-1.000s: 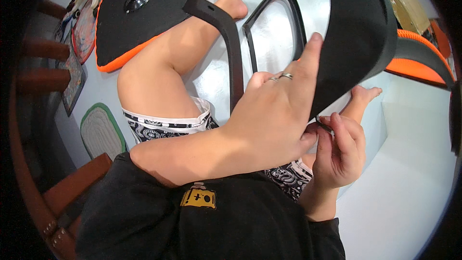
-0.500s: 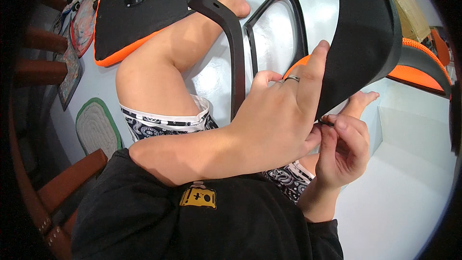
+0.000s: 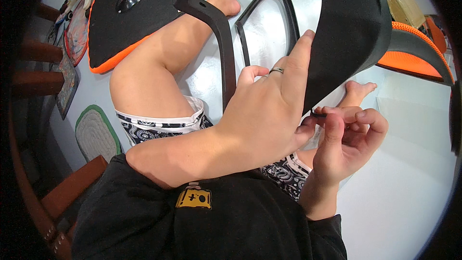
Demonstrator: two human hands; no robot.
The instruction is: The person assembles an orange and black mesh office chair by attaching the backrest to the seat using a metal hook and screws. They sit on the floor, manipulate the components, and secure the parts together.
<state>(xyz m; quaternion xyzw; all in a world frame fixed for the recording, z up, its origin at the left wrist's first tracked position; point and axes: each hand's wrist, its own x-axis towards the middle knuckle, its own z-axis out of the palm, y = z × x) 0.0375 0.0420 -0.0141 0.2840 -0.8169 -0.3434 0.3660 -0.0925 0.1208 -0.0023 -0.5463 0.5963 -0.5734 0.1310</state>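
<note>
The black chair panel point(image 3: 346, 24) stands tilted above our lap; our left hand point(image 3: 269, 115) grips its edge to steady it while our right hand point(image 3: 344, 139) pinches a small black fastener point(image 3: 318, 114) at its lower corner.

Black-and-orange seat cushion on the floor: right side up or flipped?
Flipped: the black-and-orange seat cushion shows its black underside with a round metal mount facing up.

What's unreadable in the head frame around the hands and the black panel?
- Small dark part pinched by right hand: too small to identify.
- Lower edge of black chair panel: hidden behind left hand.
- Panel's top: cut off by the frame edge.
- Right fingertips: partly behind the left thumb.
</note>
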